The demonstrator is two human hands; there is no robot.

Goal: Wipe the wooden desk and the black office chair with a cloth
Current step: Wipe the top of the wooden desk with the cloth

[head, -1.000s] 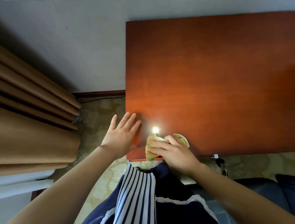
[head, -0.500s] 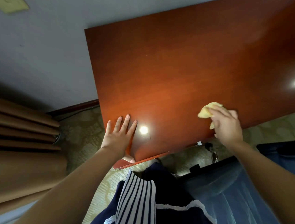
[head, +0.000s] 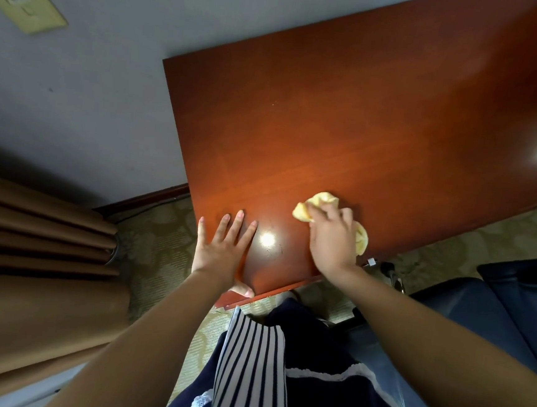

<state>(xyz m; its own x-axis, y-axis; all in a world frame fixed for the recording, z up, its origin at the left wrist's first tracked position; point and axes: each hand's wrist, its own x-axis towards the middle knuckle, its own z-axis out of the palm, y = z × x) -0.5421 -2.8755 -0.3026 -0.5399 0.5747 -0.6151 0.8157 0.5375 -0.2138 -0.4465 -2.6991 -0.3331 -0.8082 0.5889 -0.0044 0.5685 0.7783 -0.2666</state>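
The reddish wooden desk (head: 365,121) fills the upper right of the head view, its near left corner just in front of me. My left hand (head: 220,251) lies flat on that corner with fingers straight and the thumb hooked over the front edge. My right hand (head: 332,238) presses a crumpled yellow cloth (head: 315,206) onto the desktop near the front edge, fingers curled over it. The black office chair (head: 484,319) stands at the lower right, partly behind my right forearm.
Brown curtains (head: 36,248) hang at the left above a patterned carpet (head: 155,252). A grey wall (head: 93,74) with a yellowish switch plate (head: 26,3) runs behind the desk. A dark baseboard (head: 144,197) meets the floor there.
My right hand carried the cloth right along the front edge, then back left toward the near corner. The left hand stayed flat on the corner. The view shifted.
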